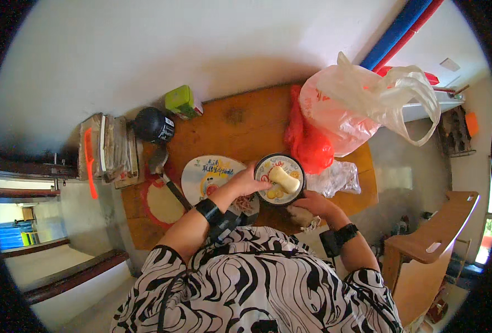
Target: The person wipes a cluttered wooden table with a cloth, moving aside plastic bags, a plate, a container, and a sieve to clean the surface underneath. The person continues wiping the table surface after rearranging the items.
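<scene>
A round bowl [264, 198] with a dark rim and a patterned inside is between my hands, over the table's near part. Inside it rests a pale, smooth, thick piece of food [284, 180], narrower in its middle; its kind I cannot make out. My left hand [244, 182] is closed on the bowl's left rim. At the lower right rim, my right hand [318, 204] is closed against the bowl, its fingertips partly hidden. Left of the bowl lies a white printed fan-shaped board [193, 176], with thin brownish shreds [242, 205] by its near edge. A whitish bulb-like thing [300, 215] lies below my right hand.
The wooden table [240, 125] meets the wall. A long-handled tool [175, 190] leans beside a red-rimmed round dish [147, 206]. Farther back are a black round container [153, 125] and green box [182, 102]. Red [312, 152], white [340, 105] and clear bags [337, 178] crowd the right.
</scene>
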Tool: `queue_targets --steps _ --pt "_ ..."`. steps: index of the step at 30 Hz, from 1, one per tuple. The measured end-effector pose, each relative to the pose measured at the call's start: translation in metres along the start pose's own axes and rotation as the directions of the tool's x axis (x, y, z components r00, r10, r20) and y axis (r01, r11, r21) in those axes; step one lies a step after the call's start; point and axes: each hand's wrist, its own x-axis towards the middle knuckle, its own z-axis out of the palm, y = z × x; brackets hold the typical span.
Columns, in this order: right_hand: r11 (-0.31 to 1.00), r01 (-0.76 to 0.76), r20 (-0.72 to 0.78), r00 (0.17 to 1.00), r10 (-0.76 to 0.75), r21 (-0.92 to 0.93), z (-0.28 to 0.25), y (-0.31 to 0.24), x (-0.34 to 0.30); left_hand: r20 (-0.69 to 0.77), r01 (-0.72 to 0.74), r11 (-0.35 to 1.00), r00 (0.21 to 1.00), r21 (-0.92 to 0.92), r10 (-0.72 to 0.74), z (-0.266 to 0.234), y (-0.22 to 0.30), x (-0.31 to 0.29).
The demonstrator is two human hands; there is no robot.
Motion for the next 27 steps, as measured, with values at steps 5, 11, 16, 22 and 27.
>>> queue_targets --steps 5,11,16,22,27 --pt "0.987 0.164 -0.199 0.967 -0.159 0.007 0.006 -0.032 0.035 -0.138 -0.116 0.97 0.987 -0.216 0.087 -0.007 -0.044 0.008" --pt "0.999 -0.04 -0.133 0.99 0.042 0.013 -0.046 -0.095 0.091 -0.171 -0.012 0.941 0.984 -0.337 -0.049 -0.082 -0.021 0.031" --pt "0.989 -0.148 -0.195 0.97 0.147 0.008 -0.07 -0.088 0.154 -0.169 0.067 0.847 0.969 -0.527 -0.182 -0.109 0.001 0.042" --pt "0.993 0.035 -0.446 0.895 0.02 0.115 -0.058 -0.097 0.155 -0.417 -0.188 0.681 0.889 -0.708 -0.189 -0.111 -0.008 0.055" --pt "0.979 -0.006 -0.477 0.874 -0.094 -0.204 -0.032 -0.091 0.117 -0.686 -0.079 0.993 0.717 0.091 0.12 -0.092 -0.056 0.009"
